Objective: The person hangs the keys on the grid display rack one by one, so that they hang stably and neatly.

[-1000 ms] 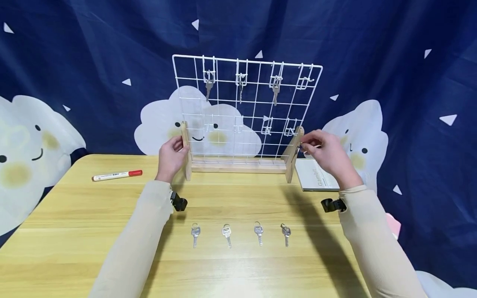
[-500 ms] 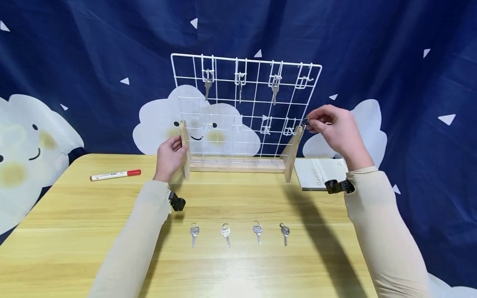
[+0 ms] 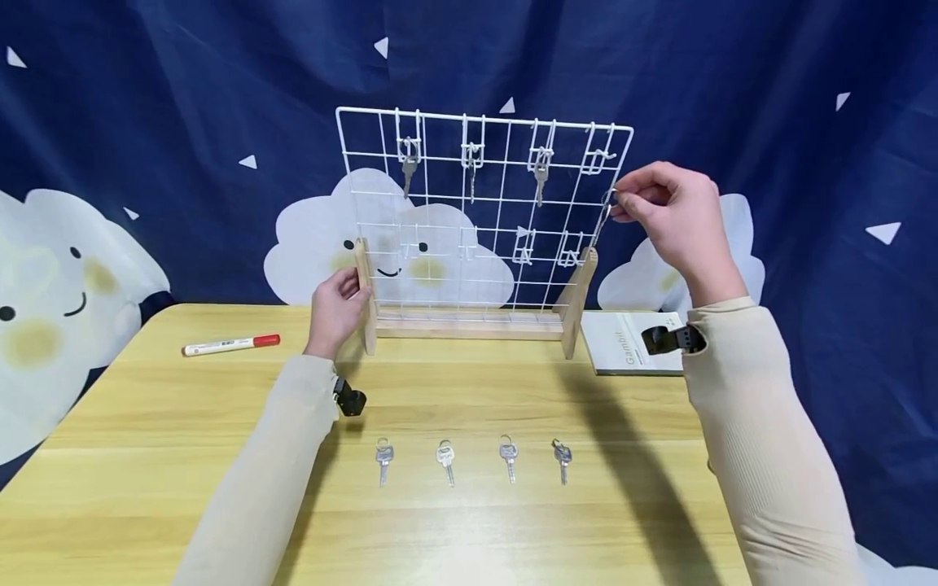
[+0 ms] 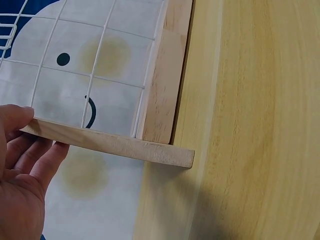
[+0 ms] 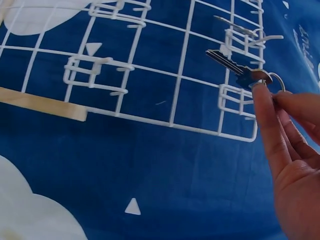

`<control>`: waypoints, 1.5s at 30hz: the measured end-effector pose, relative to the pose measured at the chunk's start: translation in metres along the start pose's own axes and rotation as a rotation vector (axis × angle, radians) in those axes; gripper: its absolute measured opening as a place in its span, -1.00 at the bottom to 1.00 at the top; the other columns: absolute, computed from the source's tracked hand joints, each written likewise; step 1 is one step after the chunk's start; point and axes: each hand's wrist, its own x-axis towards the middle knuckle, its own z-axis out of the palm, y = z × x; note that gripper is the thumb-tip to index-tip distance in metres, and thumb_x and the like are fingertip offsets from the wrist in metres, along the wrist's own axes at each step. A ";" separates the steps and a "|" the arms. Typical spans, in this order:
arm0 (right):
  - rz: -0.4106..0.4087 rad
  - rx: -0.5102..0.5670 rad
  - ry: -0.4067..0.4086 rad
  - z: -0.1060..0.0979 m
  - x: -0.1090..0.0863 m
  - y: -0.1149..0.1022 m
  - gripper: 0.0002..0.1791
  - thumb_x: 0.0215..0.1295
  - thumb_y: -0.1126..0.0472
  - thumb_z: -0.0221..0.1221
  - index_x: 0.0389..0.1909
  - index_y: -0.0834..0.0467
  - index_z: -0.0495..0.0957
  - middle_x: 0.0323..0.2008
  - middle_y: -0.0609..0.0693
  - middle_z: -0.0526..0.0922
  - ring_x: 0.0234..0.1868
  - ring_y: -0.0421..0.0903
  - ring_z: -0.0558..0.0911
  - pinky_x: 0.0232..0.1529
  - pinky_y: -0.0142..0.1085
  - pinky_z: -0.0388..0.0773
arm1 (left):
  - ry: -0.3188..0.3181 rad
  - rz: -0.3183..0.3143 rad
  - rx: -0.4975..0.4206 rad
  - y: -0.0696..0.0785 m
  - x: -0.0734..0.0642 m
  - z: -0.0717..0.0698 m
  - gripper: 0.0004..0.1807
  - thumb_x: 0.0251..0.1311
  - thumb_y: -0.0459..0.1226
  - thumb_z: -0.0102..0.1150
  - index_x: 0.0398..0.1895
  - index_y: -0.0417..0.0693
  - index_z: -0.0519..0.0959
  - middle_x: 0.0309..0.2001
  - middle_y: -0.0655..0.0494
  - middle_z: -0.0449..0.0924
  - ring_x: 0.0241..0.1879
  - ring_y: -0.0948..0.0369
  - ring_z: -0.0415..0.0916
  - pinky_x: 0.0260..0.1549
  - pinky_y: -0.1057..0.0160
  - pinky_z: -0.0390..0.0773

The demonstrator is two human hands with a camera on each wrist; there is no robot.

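Observation:
A white wire grid rack (image 3: 487, 120) stands on the table in a wooden base. My left hand (image 3: 337, 309) grips the rack's left wooden upright (image 4: 115, 145), thumb on one side and fingers on the other. Beside the grid's right edge, my right hand (image 3: 681, 216) pinches a key (image 5: 256, 75) near its ring, between thumb and forefinger. In the right wrist view that key lies in front of the top right hook (image 5: 235, 97). Three keys hang from the other top hooks: a left key (image 3: 409, 175), a middle key (image 3: 472, 177) and a right key (image 3: 541, 179).
Several keys lie in a row on the table, among them a leftmost key (image 3: 384, 461) and a rightmost key (image 3: 562, 461). A red-capped marker (image 3: 230, 345) lies at left. A grey-white book (image 3: 623, 346) lies right of the rack. Behind hangs a blue curtain (image 3: 659, 65).
My right hand has risen with the key from beside the right upright to level with the grid's upper part, moving slightly right. The left hand keeps its grip on the left upright.

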 end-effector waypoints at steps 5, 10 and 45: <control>0.017 0.054 0.032 0.001 0.011 -0.008 -0.88 0.28 0.41 0.24 -0.20 0.32 0.66 -0.41 -0.03 0.70 -0.46 -0.27 0.69 -0.26 -0.51 0.66 | 0.014 0.003 0.004 -0.001 -0.002 -0.002 -0.50 0.32 -0.44 0.15 0.31 -0.39 0.36 0.24 -0.31 0.42 0.24 -0.04 0.41 0.19 0.24 0.48; 0.058 0.109 0.052 -0.001 0.018 -0.012 -0.87 0.29 0.41 0.22 -0.17 0.34 0.64 -0.40 -0.01 0.68 -0.44 -0.23 0.70 -0.25 -0.49 0.67 | 0.007 -0.003 0.003 -0.001 -0.003 -0.003 -0.49 0.32 -0.45 0.15 0.31 -0.39 0.35 0.24 -0.32 0.42 0.23 -0.04 0.41 0.20 0.24 0.47; 0.037 0.023 0.063 0.016 0.009 0.017 -0.83 0.35 0.33 0.18 -0.14 0.34 0.62 -0.37 0.04 0.67 -0.39 -0.20 0.67 -0.32 -0.53 0.65 | 0.000 -0.004 -0.004 0.001 -0.003 -0.001 -0.50 0.33 -0.44 0.14 0.31 -0.38 0.36 0.25 -0.31 0.42 0.24 -0.03 0.41 0.20 0.24 0.46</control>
